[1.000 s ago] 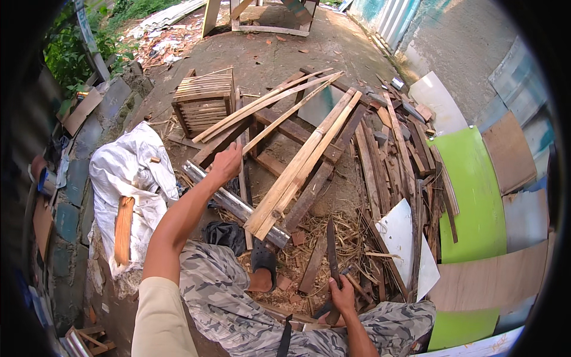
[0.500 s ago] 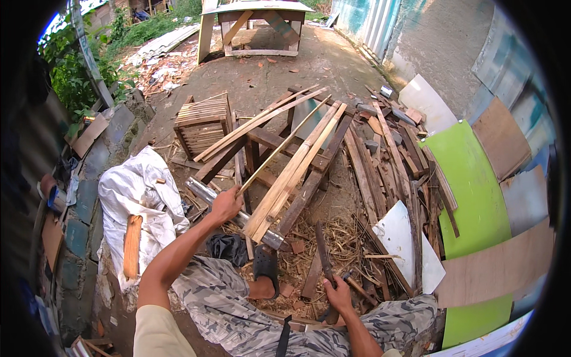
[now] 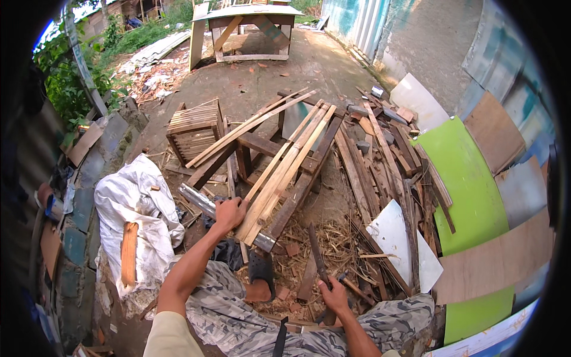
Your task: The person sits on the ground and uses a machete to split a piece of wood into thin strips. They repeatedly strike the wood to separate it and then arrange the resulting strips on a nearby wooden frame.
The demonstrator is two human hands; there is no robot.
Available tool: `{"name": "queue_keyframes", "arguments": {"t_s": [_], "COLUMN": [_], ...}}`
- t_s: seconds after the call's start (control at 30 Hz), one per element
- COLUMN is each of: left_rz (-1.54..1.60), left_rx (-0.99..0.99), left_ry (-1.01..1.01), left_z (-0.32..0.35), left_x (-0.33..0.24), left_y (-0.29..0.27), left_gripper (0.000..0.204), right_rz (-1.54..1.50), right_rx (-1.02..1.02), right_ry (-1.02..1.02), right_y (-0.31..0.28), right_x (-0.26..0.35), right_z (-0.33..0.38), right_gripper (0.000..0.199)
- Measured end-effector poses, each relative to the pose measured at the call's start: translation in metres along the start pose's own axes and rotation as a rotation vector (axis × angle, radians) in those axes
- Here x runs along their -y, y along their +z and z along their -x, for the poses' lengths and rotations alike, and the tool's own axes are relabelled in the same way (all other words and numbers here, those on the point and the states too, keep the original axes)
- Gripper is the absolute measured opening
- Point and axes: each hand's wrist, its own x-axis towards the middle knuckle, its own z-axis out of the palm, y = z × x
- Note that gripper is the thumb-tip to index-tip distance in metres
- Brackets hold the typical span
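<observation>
Under the left hand [image 3: 229, 212], pale wooden slats [image 3: 279, 178]; right hand [image 3: 334, 296] around a machete [image 3: 318, 256].

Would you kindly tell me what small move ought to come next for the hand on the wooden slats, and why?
Probably draw one slat toward the body. The left hand grips the near ends of the pale slats leaning over the metal bar, while the right hand holds a long blade over the chip-strewn ground, seemingly ready to cut.
</observation>
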Motion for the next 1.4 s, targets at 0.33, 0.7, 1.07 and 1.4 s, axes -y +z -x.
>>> {"name": "queue_keyframes", "arguments": {"t_s": [0.33,0.7,1.07,1.4], "left_rz": [0.120,0.099,-0.279,-0.049], "left_rx": [0.032,0.133,-0.284,0.130], "left_ry": [0.066,0.015,-0.097,-0.157], "left_z": [-0.008,-0.023,-0.170,-0.178], "left_x": [-0.004,0.007,0.113,0.131], "left_y": [0.007,-0.011,-0.038,-0.027], "left_gripper": [0.046,0.046,0.040,0.045], "right_rz": [-0.052,0.028,0.058,0.076], "right_rx": [0.023,0.030,0.024,0.008], "right_ry": [0.083,0.041,0.165,0.144], "right_y": [0.000,0.003,0.005,0.004], "right_x": [0.004,-0.002,-0.015,-0.024], "right_z": [0.002,-0.005,-0.012,-0.006], "right_gripper": [0.028,0.021,0.029,0.022]}}
